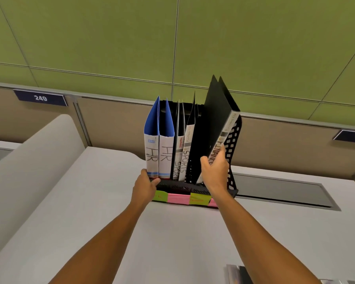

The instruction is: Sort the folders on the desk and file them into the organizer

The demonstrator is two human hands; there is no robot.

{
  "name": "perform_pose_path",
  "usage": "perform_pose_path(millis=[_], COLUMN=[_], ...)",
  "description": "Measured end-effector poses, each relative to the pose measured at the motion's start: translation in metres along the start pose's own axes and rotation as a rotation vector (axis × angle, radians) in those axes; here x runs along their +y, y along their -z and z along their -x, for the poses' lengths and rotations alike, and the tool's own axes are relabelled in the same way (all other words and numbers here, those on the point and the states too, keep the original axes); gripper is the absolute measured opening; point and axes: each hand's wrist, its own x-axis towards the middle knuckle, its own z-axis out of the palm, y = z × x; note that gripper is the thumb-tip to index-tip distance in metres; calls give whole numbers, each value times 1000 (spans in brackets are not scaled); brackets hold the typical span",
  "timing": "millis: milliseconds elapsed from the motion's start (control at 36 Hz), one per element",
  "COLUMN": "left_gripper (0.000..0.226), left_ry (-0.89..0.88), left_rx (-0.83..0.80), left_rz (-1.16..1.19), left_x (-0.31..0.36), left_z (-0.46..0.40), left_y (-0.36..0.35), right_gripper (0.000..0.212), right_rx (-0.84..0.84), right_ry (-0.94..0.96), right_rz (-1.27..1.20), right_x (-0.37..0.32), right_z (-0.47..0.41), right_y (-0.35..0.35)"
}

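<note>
Our right hand grips the black Finance folder at its lower spine, its long axis leaning left in the organizer's rightmost slot; our left hand holds the rack's front-left corner, steadying it

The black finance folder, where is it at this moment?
In the head view, the black finance folder leans in the rightmost slot of the black organizer, right of the sports folders; the right hand grips its spine.
</note>
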Motion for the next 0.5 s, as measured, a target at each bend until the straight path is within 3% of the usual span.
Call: perform_pose_path(millis=[500], left_gripper=[43], left_ry=[-6], left_rx=[-13], left_rz=[-13], left_x=[-1], left_z=[0], left_y=[4], right_gripper=[67], right_rx=[-184], right_ry=[-85], right_rz=[162], right_x=[32], right_z=[11], right_y=[-21])
